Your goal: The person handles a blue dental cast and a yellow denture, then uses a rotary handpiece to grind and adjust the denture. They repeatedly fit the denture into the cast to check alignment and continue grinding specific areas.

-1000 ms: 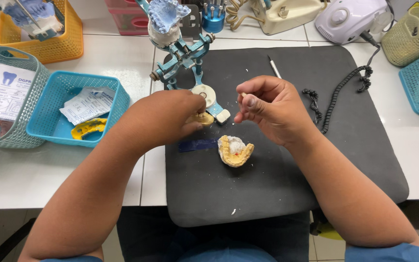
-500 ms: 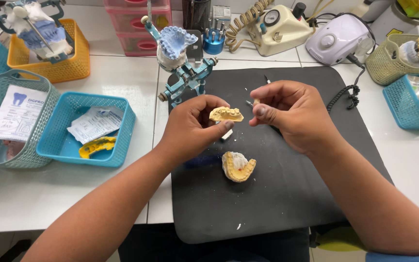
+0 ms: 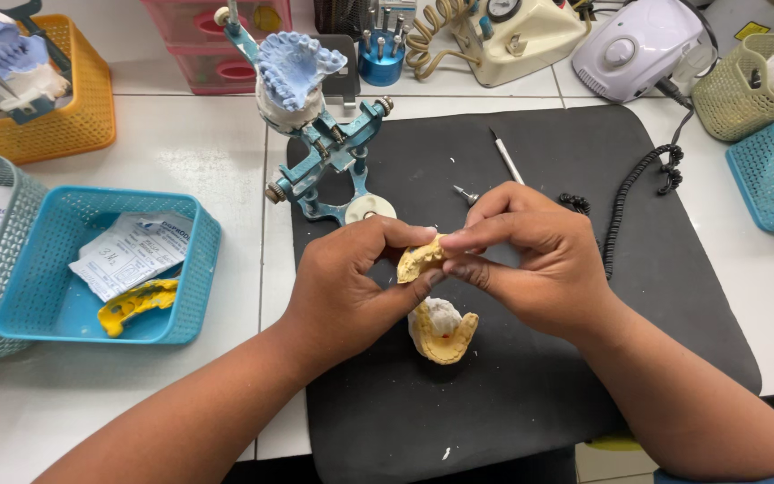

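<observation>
Two bare hands met above a black mat (image 3: 530,376) that covered the middle of a white table (image 3: 136,412). The left hand (image 3: 351,287) and the right hand (image 3: 539,260) were both closed around one small yellow dental cast (image 3: 417,261), pinching it between thumbs and fingertips from either side. The cast was lifted clear of the mat, roughly at the centre of the view.

Just below the hands, a second yellow cast (image 3: 442,330) with a whitish plaster lump on top rested on the mat, apart from the held one.

Behind the hands, at the mat's far left corner, stood a blue metal articulator (image 3: 324,157) tilted back, carrying a pale blue tooth model (image 3: 297,64) at its top. A thin pointed hand tool (image 3: 506,157) and a small metal bur (image 3: 467,194) lay on the mat near the right hand. A black coiled cord (image 3: 633,197) ran across the mat's right side.

To the left on the table sat a blue plastic basket (image 3: 185,296) holding folded papers (image 3: 132,254) and a yellow tray piece (image 3: 136,305). An orange basket (image 3: 55,125) stood further back on the left. At the far edge were a cream machine (image 3: 521,36) and a white machine (image 3: 642,45), and on the right a green basket (image 3: 745,90) beside another blue one (image 3: 768,179).
</observation>
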{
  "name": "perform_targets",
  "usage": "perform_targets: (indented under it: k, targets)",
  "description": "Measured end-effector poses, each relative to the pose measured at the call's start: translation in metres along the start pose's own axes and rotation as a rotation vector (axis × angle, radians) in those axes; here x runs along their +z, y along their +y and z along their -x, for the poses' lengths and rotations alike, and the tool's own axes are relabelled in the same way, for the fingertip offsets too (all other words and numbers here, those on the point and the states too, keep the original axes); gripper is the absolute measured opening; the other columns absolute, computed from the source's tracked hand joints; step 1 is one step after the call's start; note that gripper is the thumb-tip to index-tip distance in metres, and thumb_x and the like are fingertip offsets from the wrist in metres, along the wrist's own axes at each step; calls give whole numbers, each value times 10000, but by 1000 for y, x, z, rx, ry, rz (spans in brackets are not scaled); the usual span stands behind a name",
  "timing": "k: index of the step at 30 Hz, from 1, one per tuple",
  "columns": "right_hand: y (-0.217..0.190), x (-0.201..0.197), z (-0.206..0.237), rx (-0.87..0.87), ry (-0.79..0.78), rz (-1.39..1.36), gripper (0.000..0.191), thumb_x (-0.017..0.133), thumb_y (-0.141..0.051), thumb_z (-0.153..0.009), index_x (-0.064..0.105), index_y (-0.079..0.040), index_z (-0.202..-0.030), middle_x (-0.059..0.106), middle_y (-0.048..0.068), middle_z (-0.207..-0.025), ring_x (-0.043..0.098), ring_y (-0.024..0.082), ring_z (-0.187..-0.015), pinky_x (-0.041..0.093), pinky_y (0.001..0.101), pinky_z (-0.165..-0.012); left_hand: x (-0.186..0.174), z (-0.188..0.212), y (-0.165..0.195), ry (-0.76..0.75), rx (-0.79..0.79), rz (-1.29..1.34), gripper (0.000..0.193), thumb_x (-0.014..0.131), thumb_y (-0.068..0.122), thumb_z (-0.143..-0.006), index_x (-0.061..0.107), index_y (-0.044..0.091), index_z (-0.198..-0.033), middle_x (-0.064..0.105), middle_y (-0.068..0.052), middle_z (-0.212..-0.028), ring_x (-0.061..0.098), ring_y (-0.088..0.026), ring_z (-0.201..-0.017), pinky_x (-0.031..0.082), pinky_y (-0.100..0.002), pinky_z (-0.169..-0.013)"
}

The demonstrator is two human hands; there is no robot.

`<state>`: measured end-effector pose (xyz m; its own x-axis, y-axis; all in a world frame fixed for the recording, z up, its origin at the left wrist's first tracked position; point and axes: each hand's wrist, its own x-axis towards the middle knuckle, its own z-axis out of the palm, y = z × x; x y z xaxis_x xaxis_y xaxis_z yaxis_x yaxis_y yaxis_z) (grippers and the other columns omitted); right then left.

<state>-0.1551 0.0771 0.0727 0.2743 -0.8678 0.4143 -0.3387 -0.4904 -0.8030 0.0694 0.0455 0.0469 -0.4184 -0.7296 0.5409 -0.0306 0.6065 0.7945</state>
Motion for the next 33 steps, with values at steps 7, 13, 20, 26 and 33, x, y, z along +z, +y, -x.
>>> perform_targets:
  k: [7, 13, 20, 26, 33]
  targets:
    - [17, -4, 11, 67, -33, -207, 263, 832, 22, -847, 775, -65, -1089, 641, 42, -1057, 645, 77, -950, 572, 214, -861, 10, 5, -10, -22, 31, -40, 326, 866, 143, -860, 693, 52, -1121, 762, -59, -1020, 776, -138, -936, 620, -256, -795]
    - [13, -14, 15, 10, -53, -148, 250, 844, 7, -847, 774, -65, -1075, 641, 37, -1071, 660, 81, -952, 580, 223, -881, 16, 2, -3, -37, 55, -41, 300, 862, 148, -870, 698, 64, -1107, 765, -59, -1048, 779, -151, -959, 625, -261, -819]
    - [8, -25, 14, 24, -144, -264, 277, 770, -32, -904, 725, -2, -1176, 618, 60, -1144, 649, 108, -1010, 565, 245, -899, 19, 4, -4, -46, 70, -7, 316, 865, 117, -877, 684, 74, -1133, 766, -64, -1093, 784, -163, -1001, 629, -267, -859]
    - [9, -14, 21, 184, -95, -344, 363, 740, -45, -919, 651, 67, -1252, 728, 143, -1137, 729, 168, -1035, 625, 309, -939, 17, 9, -2, -24, 192, -66, 376, 847, 34, -884, 650, 80, -1201, 749, -79, -1142, 776, -175, -1059, 632, -266, -889]
    - [11, -15, 26, -249, -19, -94, 365, 811, -5, -845, 667, 60, -1174, 718, 151, -1073, 738, 168, -949, 623, 269, -856, 22, 8, 4, -63, 262, 180, 361, 832, 2, -939, 628, 76, -1227, 715, -133, -1208, 759, -171, -1034, 659, -236, -859]
